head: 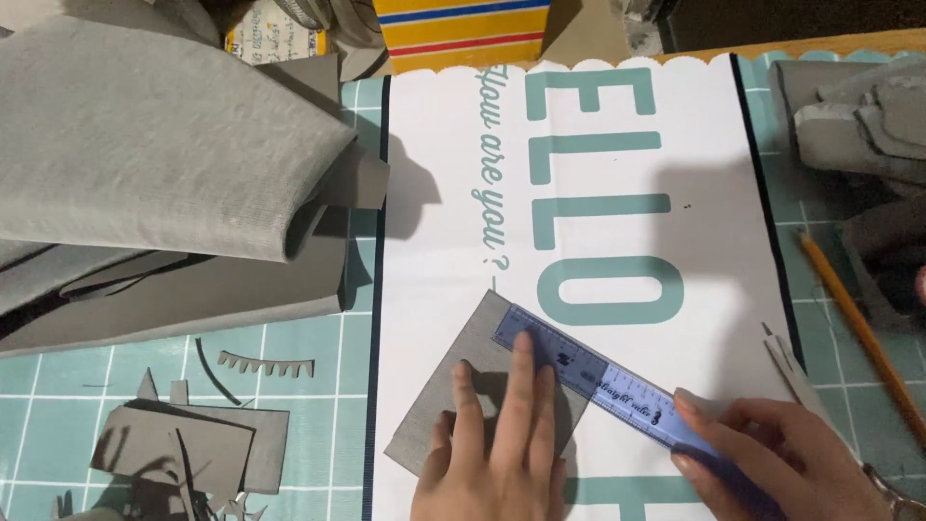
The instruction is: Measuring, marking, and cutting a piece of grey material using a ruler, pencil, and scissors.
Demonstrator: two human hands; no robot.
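A small grey rectangle of fabric (449,405) lies tilted on a white mat (617,251) with teal letters. A translucent blue ruler (588,376) rests diagonally across its upper edge. My left hand (497,449) presses flat on the grey piece, with fingertips reaching the ruler. My right hand (772,463) grips the ruler's lower right end, fingers curled around it.
Large folded grey fabric (154,145) is piled at the upper left. Grey scraps and offcuts (193,444) lie on the teal cutting mat (289,386) at lower left. More grey pieces (858,116) sit at upper right. An orange pencil (858,328) lies at the right. A striped yellow box (463,29) stands at the back.
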